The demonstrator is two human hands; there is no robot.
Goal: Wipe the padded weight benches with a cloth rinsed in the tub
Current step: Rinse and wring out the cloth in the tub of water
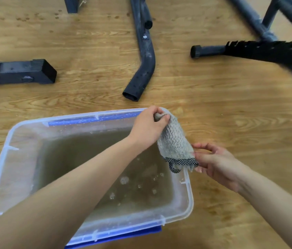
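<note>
My left hand (148, 127) grips the cloth (174, 142) over the tub (1, 164) corner; my right hand (217, 163) pinches its hem. Risk: unwrung water may drip onto the floor (231, 105) outside.

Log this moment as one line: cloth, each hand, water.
cloth: held above tub corner | left hand: grips its top | right hand: pinches its hem | water: murky
</note>
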